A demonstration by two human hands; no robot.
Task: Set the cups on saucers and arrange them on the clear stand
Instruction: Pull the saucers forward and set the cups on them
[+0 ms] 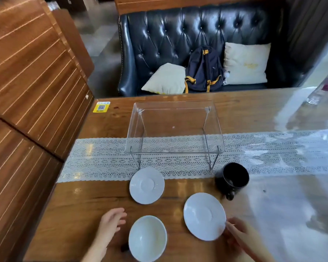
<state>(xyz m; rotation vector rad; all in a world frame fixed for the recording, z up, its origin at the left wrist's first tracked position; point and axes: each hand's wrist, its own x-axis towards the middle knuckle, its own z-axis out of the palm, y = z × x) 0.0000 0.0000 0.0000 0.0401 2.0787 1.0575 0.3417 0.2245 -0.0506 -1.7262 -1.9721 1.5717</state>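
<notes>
The white, wide-mouthed ceramic cup [147, 238] stands upright on the bare wood at the near edge of the table, not on any saucer. A small dark part shows at its lower left side; what it is cannot be told. The glossy black ceramic cup [235, 177] stands to the right, at the near edge of the lace runner, also directly on the table surface, its handle pointing toward the camera.

Two round white ceramic saucers lie flat and unoccupied. The far saucer [146, 185] sits just in front of the stand's left legs. The near saucer [204, 216] lies between the two cups, to the right of the white cup.

The left hand [112, 222] is open, fingers loosely spread, just beside the white cup's left rim without visibly touching it. The right hand [239, 235] is at the near saucer's right edge, fingertips [229, 225] touching or overlapping its rim; a firm hold cannot be confirmed.

The clear acrylic stand [175, 127] on thin legs rests partly on the white lace table runner [102, 159], with nothing on top. The wooden table [80, 205] carries a yellow QR-code sticker [101, 107] at its far left corner. Beyond it, a tufted black leather sofa [178, 35] holds two pale cushions and a dark navy backpack [204, 69] with yellow straps.
</notes>
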